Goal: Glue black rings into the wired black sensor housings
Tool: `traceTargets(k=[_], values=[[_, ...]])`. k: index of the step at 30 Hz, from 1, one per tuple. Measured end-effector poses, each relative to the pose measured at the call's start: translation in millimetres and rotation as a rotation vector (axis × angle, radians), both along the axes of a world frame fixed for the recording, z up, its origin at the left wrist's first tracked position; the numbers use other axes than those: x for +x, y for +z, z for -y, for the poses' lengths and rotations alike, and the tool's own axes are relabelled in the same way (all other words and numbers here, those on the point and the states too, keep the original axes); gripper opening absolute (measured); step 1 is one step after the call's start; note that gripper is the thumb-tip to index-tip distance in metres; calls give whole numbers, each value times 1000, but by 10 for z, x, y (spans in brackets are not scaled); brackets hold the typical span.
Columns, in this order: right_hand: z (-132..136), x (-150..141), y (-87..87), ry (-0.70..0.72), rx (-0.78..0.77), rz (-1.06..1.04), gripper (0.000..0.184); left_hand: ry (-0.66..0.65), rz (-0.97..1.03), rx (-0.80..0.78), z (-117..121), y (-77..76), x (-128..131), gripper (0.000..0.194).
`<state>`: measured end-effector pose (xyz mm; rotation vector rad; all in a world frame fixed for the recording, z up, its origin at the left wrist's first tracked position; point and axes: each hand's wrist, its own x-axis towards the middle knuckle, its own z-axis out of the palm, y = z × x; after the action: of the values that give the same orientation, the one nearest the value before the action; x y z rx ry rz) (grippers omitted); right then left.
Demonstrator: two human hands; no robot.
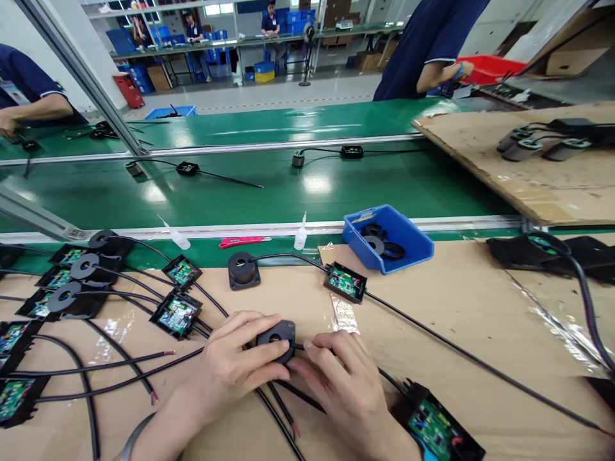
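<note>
My left hand [235, 358] is closed around a black round sensor housing [284, 330] with a hole in its top, above the cardboard. At the housing's right side my right hand [343, 378] pinches the black cable [298, 347] where it meets the housing. A cable emerges behind the right hand and runs to an open black box with a green circuit board [439, 426] at lower right. Beyond my hands, another black housing [243, 271] is wired to an open circuit box [346, 282]. Fingers partly hide the held housing.
Several wired housings and circuit boxes [177, 314] lie at left. Along the bench's back edge are a blue bin [408, 246] with black rings, a red utility knife [245, 242] and a small dropper bottle [300, 235]. A green conveyor [230, 205] runs behind; co-workers stand beyond.
</note>
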<state>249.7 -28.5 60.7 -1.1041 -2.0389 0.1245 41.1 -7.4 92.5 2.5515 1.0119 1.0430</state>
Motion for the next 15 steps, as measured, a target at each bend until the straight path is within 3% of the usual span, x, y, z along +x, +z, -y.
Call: traceTargets(k=[15], values=[[19, -18, -13, -10, 14, -35, 4, -57, -17, 1, -35, -18, -3, 18]])
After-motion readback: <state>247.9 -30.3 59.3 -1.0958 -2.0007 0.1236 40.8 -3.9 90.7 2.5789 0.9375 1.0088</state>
